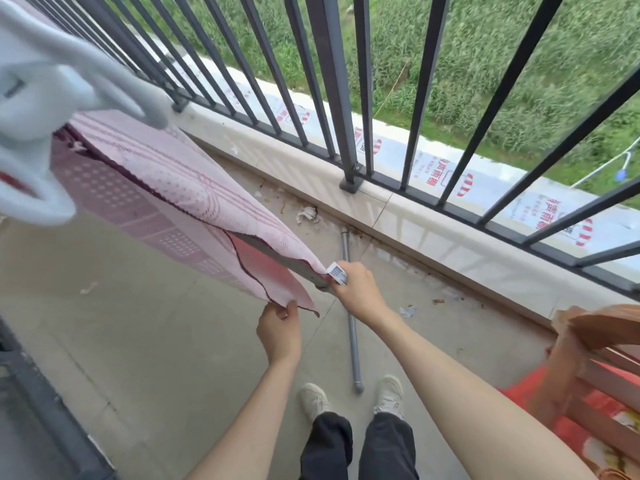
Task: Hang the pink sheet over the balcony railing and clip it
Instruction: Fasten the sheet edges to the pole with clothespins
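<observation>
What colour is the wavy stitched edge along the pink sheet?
Dark purple-maroon edging on the pink patterned sheet, clearest in the head view.

Head view, looking down, hands near

Left hand [279, 326] pinches pink sheet [166, 188] corner; right hand [356, 289] grips white clip [337, 271].

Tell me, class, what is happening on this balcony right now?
A person stands on a balcony and hangs a pink sheet over a grey bar that runs from the upper left toward them. The left hand pinches the sheet's lower corner. The right hand holds a white clip at the sheet's edge on the bar, so the clipping looks under way. A grey pipe lies on the floor between the feet and the dark railing.
</observation>
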A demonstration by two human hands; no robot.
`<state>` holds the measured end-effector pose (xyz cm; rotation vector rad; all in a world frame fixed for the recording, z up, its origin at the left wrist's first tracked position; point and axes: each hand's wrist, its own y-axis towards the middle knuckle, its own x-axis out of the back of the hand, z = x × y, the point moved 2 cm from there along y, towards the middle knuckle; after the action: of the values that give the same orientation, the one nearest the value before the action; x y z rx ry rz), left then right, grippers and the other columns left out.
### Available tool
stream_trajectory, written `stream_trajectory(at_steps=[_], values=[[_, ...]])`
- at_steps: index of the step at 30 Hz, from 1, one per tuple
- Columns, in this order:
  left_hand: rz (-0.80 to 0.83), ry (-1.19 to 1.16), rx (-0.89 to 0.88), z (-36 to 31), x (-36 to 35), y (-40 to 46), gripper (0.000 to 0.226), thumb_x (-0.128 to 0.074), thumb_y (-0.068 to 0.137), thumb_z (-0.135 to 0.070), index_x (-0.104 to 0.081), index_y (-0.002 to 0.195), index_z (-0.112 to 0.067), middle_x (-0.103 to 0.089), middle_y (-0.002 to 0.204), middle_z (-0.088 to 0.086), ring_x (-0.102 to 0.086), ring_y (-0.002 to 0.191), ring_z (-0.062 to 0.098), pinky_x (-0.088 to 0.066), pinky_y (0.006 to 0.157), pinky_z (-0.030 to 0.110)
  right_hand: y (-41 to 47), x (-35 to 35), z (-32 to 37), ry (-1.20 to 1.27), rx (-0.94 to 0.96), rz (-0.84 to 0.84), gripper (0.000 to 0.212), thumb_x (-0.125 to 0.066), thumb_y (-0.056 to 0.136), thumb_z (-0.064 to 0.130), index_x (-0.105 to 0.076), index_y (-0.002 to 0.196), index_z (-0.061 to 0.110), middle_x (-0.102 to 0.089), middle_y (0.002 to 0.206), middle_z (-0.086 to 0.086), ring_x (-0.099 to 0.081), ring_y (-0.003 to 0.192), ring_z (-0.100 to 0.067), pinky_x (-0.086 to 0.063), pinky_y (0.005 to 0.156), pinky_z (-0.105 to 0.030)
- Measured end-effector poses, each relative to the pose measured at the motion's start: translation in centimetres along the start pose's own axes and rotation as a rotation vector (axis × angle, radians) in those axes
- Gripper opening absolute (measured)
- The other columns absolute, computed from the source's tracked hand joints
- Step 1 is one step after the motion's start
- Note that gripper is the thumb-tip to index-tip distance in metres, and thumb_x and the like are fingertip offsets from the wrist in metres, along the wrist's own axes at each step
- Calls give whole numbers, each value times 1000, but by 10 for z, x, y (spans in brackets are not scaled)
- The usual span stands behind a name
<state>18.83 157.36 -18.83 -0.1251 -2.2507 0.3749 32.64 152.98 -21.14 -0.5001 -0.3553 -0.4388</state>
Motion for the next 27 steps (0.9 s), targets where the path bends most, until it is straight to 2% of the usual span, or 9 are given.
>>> stream_trajectory(at_steps=[5, 10, 13, 16, 18, 22, 24, 25, 27], values=[[49, 5, -108, -17, -13, -5, 20, -56, 87, -13, -60, 75, 2, -65, 82, 24, -45, 71, 28, -21, 58, 24, -7, -15, -17, 54, -37, 97, 11, -53, 88, 14, -62, 85, 9, -69, 92, -14, -57, 81, -27, -34, 65, -32], [116, 27, -173, -18, -13, -5, 24, -58, 86, -14, -55, 65, -5, -59, 61, 11, -41, 59, 21, -27, 52, 24, -8, -28, -24, 81, -18, 158, 29, -42, 77, 10, -63, 96, 2, -68, 96, -15, -59, 92, -31, -46, 80, -38], [138, 58, -178, -20, -13, -5, 26, -56, 86, -11, -47, 61, -9, -45, 51, -5, -40, 52, 11, -33, 50, 9, -9, -35, -25, 66, 7, 181, 41, -36, 68, 14, -62, 97, 3, -66, 96, -15, -56, 89, -32, -46, 80, -42], [150, 44, -175, -19, -16, -5, 21, -58, 86, -13, -56, 67, -6, -56, 59, -3, -47, 62, 17, -31, 54, 16, -10, -37, -28, 87, 17, 197, 35, -42, 74, 2, -62, 103, 5, -65, 101, -16, -55, 96, -33, -44, 85, -43], [145, 9, -152, -20, -19, -3, 18, -62, 84, -20, -65, 77, -5, -66, 72, 2, -55, 72, 19, -29, 58, 18, -11, -35, -29, 119, 21, 182, 42, -44, 75, -1, -64, 110, 14, -65, 110, -12, -54, 104, -30, -43, 90, -40], [92, 37, -130, -27, -24, -1, 32, -56, 88, -27, -66, 76, 1, -69, 76, 14, -60, 77, 30, -37, 67, 29, -15, -30, -32, 185, 18, 272, 55, -45, 78, 0, -58, 123, 27, -61, 126, 1, -50, 120, -20, -38, 102, -33], [57, 67, -113, -28, -26, 2, 33, -52, 90, -23, -67, 81, 5, -70, 83, 20, -62, 82, 35, -44, 74, 35, -17, -30, -36, 199, -48, 286, 41, -49, 83, 6, -59, 119, 21, -64, 119, -2, -56, 111, -22, -44, 94, -33], [44, 70, -103, -29, -27, 2, 32, -52, 90, -22, -67, 81, 6, -70, 84, 21, -62, 83, 36, -45, 76, 37, -20, -30, -39, 221, -104, 265, 29, -52, 85, 12, -60, 113, 16, -66, 109, -6, -61, 100, -23, -49, 83, -33], [25, 69, -97, -29, -28, 2, 31, -50, 88, -20, -66, 78, 5, -70, 81, 21, -62, 82, 37, -47, 77, 38, -28, -30, -44, 345, -223, 218, 9, -56, 87, 21, -57, 94, 14, -62, 88, -7, -63, 68, -9, -47, 55, -22]])
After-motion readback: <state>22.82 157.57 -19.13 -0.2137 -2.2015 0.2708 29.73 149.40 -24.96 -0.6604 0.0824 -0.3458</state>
